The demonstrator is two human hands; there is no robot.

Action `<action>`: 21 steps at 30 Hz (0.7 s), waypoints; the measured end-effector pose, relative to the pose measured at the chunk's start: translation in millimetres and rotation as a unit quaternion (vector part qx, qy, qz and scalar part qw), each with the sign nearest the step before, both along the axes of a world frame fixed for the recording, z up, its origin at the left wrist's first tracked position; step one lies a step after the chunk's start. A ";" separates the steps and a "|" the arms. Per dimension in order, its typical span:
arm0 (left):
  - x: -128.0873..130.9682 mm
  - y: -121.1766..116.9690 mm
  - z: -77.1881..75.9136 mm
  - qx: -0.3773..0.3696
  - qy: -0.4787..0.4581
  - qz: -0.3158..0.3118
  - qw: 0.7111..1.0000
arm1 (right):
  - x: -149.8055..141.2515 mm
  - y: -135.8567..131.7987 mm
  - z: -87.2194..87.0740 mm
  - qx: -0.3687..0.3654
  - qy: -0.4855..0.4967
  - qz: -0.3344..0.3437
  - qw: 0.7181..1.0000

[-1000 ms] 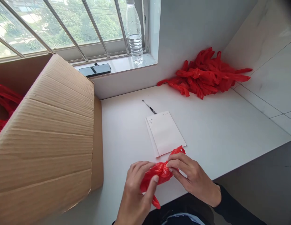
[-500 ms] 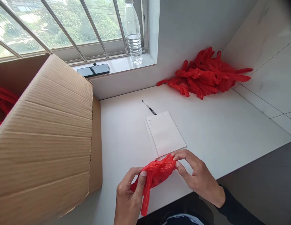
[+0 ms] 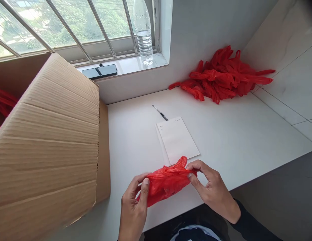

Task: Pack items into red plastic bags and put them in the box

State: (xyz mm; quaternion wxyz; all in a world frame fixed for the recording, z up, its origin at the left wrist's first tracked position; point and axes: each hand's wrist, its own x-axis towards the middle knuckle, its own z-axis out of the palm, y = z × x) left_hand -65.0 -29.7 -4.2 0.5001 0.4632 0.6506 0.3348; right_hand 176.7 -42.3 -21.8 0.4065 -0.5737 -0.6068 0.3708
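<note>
A crumpled red plastic bag (image 3: 168, 184) stretches between my two hands above the front edge of the white table. My left hand (image 3: 135, 201) grips its left end, thumb on top and fingers behind. At the right end, my right hand (image 3: 208, 180) pinches the bag between thumb and fingertips. A loop of red plastic sticks up near my right fingers. Just beyond the bag lies a white notepad (image 3: 179, 140) with small writing along its top, its near edge partly covered by the bag. A black and clear pen (image 3: 160, 112) rests behind the pad.
A large cardboard box (image 3: 50, 140) stands open on the left with red plastic (image 3: 5, 102) inside. A heap of red bags (image 3: 221, 78) lies in the back right corner. On the windowsill are a phone (image 3: 100, 71) and a half-full water bottle (image 3: 145, 40).
The red bag is spread wider between my hands, and its hanging strip on the left no longer shows. My left hand has shifted slightly left. The view has tilted a little.
</note>
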 end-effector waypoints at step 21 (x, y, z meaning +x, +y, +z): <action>16.6 0.6 13.6 0.165 -0.007 -0.060 0.984 | -14.2 6.9 14.1 -0.030 0.048 0.055 0.997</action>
